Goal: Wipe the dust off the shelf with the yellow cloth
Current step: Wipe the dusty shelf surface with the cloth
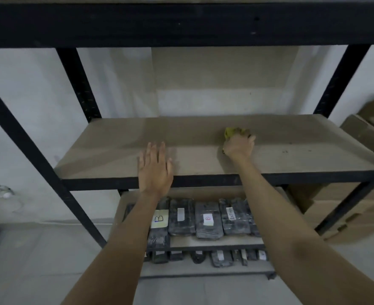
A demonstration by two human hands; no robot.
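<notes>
Shelf [291, 155] board: R hand [239, 146] clenched on yellow cloth [230, 132] at 2 o'clock; L hand [155, 168] flat, fingers straight, front edge, 9 o'clock of R.

— How are the arms set?

— Both bare, reaching forward and up from the bottom edge, the right stretched further in than the left.

— And the left hand [155, 167]?

— Palm down, fingers straight and slightly spread, lying flat — the wrist sits just past the front edge of the shelf [115, 150].

— The right hand [239, 146]?

— Knuckles up, fingers curled, its grip closed round the cloth [231, 132], which shows just beyond the fingers. The wrist is bent a little, the forearm angling in from the lower right.
</notes>
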